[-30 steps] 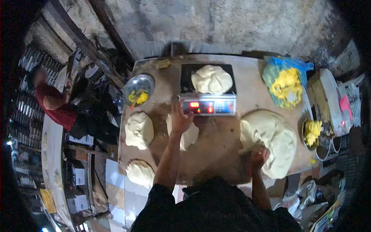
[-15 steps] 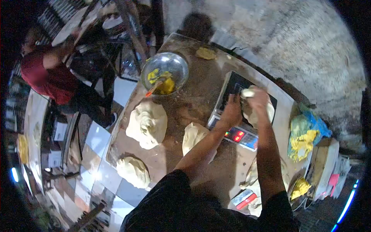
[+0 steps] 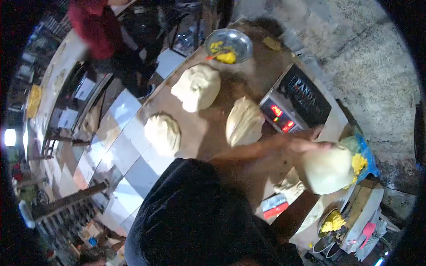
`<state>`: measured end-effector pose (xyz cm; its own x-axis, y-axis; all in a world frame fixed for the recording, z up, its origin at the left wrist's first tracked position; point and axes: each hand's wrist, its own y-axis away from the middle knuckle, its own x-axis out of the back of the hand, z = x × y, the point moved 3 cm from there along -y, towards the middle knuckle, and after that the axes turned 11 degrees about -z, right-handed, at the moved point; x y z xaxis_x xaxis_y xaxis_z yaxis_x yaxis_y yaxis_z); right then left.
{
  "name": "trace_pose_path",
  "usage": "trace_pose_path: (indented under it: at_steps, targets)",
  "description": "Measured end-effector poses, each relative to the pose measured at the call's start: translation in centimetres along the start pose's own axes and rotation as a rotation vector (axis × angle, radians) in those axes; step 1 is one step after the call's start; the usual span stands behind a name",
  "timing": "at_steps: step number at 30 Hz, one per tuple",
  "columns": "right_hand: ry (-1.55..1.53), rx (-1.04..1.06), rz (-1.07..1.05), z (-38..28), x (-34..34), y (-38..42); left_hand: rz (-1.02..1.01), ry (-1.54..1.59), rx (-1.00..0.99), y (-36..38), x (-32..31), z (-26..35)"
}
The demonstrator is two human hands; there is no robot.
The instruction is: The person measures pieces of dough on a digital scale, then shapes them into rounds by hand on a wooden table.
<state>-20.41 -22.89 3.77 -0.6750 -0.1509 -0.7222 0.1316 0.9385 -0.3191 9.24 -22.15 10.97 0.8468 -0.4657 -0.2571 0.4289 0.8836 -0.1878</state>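
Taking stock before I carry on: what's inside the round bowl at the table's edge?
Inside the bowl are yellow clumps and something with an orange-red end. What lies beneath the clumps is covered.

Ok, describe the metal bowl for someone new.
Find the brown table, then its upper-left edge. There sits a round, shiny silver metal bowl. Unlike the pale dough lumps nearby, it holds yellow food, an orange-red handle at its rim.
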Motion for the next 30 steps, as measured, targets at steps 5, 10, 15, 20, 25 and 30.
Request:
trace_pose_path:
  at_steps: [5, 10, 15, 20, 25, 30]
  targets:
    - [0.383, -0.337, -0.168, 7.0, -7.4, 9.5, 0.343, -0.628, -0.259, 17.3, -6.3, 7.5]
    - [0.692, -0.527, -0.8, 17.5, -15.4, 20.2, 0.563, -1.07, 0.173, 31.2, -1.4, -2.5]
    - [0.887, -0.453, -1.199, 21.9, -17.4, 26.1, 0.818, -1.06, 0.567, 46.9, -4.7, -6.5]
    - [1.125, -0.34, -1.236, 20.2, -13.3, 22.7, 1.619, -0.065, 0.736, 62.5, -7.1, -16.2]
    - [1.475, -0.282, -1.151, 17.0, -13.8, 18.7, 1.656, 0.022, 0.845, 71.6, -11.5, -21.9]
    - [1.625, -0.306, -1.224, 17.9, -15.8, 22.0, 1.864, 0.159, 0.774, 82.6, -16.6, -27.0]
